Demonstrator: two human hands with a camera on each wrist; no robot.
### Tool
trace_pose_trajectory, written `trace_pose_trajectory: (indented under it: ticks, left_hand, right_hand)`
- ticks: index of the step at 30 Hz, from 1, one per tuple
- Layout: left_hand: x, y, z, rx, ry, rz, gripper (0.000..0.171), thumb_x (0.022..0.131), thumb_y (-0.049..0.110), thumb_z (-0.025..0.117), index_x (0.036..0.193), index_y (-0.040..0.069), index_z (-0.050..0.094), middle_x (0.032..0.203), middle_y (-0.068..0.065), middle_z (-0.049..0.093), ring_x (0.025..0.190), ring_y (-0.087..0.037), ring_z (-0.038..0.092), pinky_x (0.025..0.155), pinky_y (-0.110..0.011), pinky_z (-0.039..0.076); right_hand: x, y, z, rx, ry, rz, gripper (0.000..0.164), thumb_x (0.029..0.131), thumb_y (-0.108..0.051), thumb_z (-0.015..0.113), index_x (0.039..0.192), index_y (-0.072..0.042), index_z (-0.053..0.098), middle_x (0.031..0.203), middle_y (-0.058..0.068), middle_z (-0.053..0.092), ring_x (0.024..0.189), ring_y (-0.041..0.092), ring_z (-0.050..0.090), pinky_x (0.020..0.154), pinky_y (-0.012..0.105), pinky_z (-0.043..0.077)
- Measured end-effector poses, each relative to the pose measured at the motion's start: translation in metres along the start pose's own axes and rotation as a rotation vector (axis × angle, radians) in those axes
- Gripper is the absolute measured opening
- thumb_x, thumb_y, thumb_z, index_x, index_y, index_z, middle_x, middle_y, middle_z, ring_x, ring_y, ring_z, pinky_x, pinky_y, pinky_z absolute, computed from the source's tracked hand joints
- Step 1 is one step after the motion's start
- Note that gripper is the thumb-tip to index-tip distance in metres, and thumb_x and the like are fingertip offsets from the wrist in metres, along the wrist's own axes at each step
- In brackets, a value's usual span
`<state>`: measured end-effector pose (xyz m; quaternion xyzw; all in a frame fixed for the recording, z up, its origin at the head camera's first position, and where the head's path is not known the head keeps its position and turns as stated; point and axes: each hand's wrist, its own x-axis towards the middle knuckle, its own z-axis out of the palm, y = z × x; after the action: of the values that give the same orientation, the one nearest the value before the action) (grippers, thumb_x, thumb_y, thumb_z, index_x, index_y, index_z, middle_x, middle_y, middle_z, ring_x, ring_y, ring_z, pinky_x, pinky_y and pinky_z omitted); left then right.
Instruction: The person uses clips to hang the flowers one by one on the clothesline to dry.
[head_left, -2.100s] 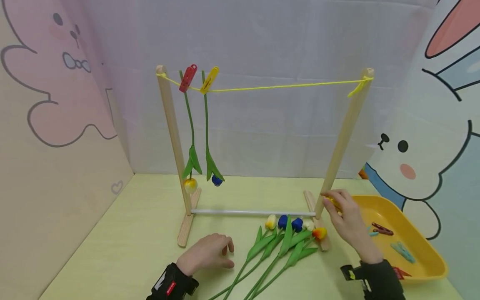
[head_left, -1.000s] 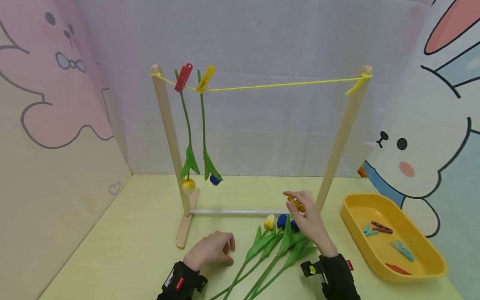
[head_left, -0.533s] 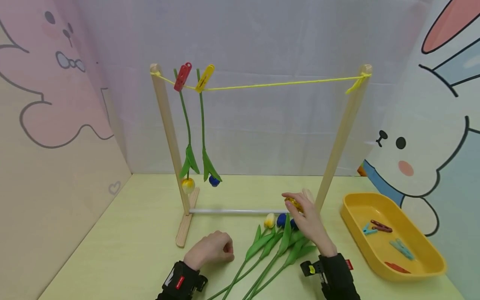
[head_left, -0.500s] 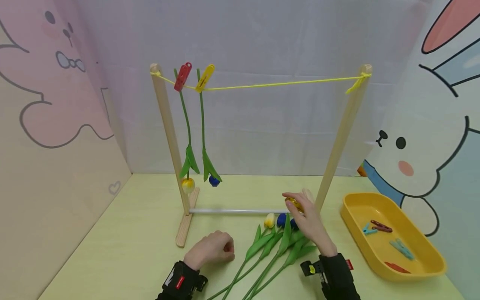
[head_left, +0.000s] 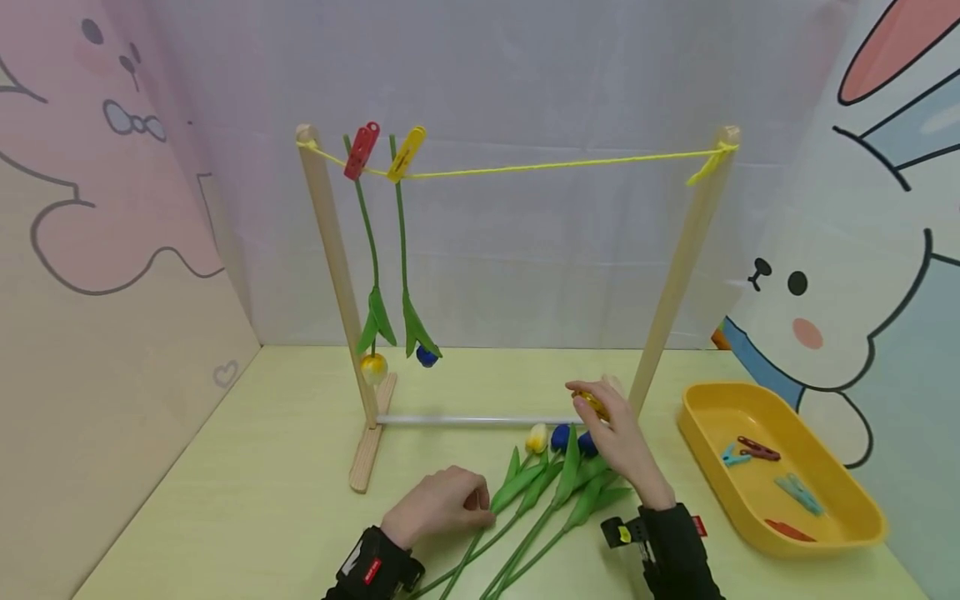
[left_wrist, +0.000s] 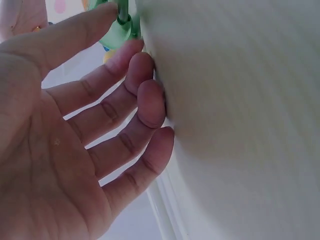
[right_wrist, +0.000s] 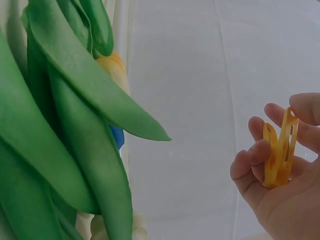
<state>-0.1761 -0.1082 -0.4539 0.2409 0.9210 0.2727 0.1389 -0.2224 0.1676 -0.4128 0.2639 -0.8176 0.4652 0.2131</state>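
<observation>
My left hand is at the leftmost of several artificial tulips lying on the table, fingertips right at its green stem. In the left wrist view, the thumb and index finger stand apart around the stem, while the other fingertips rest on the tabletop. My right hand holds a yellow clothespin between thumb and fingers, above the flower heads. From the yellow line hang two tulips head down: a yellow-white one under a red clothespin, and a blue one under another yellow clothespin.
The line runs between two wooden posts joined low down by a white rod. At the right stands a yellow tray with several clothespins, including a teal one and a dark red one. Walls enclose the table.
My right hand has come left from beside the tray with the yellow clothespin and now stays over the flower heads. My left hand has moved right to the leftmost tulip's stem.
</observation>
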Motion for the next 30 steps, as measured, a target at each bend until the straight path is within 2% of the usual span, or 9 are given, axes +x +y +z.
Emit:
trace_pose_trajectory:
  ticks: [7,14,18,21,23,27,30]
  left_hand:
    - [-0.003,0.003,-0.002,0.051,-0.014,-0.008,0.022,0.087,0.025,0.076,0.068,0.019,0.068,0.063,0.013,0.054,0.056,0.000,0.044,0.054,-0.019,0.038]
    - [-0.007,-0.002,-0.010,0.046,0.054,0.011,0.019,0.090,0.018,0.072,0.072,0.017,0.071,0.063,0.011,0.055,0.054,-0.001,0.044,0.053,-0.020,0.037]
    - [-0.009,-0.003,-0.017,0.016,0.086,0.023,0.018,0.092,0.015,0.071,0.074,0.014,0.072,0.063,0.010,0.057,0.054,-0.001,0.044,0.052,-0.020,0.037]
    - [-0.010,-0.003,-0.021,0.002,0.087,0.031,0.018,0.092,0.014,0.071,0.074,0.012,0.072,0.064,0.010,0.058,0.054,0.000,0.044,0.052,-0.019,0.037]
    - [-0.011,-0.002,-0.023,-0.002,0.073,0.044,0.018,0.092,0.014,0.071,0.075,0.011,0.073,0.063,0.010,0.058,0.054,0.001,0.043,0.053,-0.018,0.037]
    - [-0.010,0.002,-0.024,-0.007,0.040,0.081,0.018,0.094,0.017,0.071,0.076,0.012,0.074,0.063,0.012,0.058,0.054,0.002,0.043,0.053,-0.017,0.037]
    - [-0.009,0.004,-0.025,0.009,0.034,0.097,0.018,0.094,0.018,0.071,0.076,0.013,0.074,0.062,0.013,0.057,0.053,0.003,0.043,0.053,-0.016,0.037]
  right_hand:
    - [0.000,0.001,0.001,0.005,-0.005,0.014,0.025,0.101,0.002,0.054,0.122,-0.001,0.068,0.104,0.011,0.060,0.094,0.012,0.055,0.080,0.018,0.051]
    - [-0.001,-0.001,0.003,0.001,-0.024,0.049,0.026,0.102,0.000,0.052,0.125,0.002,0.065,0.115,0.016,0.065,0.105,0.031,0.063,0.087,0.022,0.054]
    - [0.000,-0.006,0.004,-0.014,-0.055,0.080,0.029,0.104,-0.004,0.051,0.130,0.001,0.063,0.120,0.017,0.066,0.109,0.034,0.064,0.089,0.028,0.056]
    - [-0.001,-0.010,0.006,-0.032,-0.089,0.065,0.029,0.104,-0.005,0.051,0.130,-0.001,0.063,0.117,0.015,0.067,0.106,0.030,0.064,0.087,0.030,0.055]
    - [-0.001,-0.012,0.007,-0.025,-0.127,0.038,0.028,0.104,-0.005,0.051,0.128,-0.002,0.065,0.113,0.013,0.067,0.098,0.024,0.063,0.082,0.028,0.054]
    - [-0.001,-0.017,0.012,0.017,-0.253,-0.017,0.024,0.104,-0.005,0.050,0.120,-0.005,0.068,0.106,0.010,0.064,0.081,0.007,0.053,0.071,0.023,0.045]
    - [-0.002,-0.023,0.016,0.012,-0.348,-0.053,0.022,0.105,-0.009,0.052,0.115,-0.008,0.071,0.103,0.006,0.062,0.077,0.000,0.046,0.068,0.020,0.041]
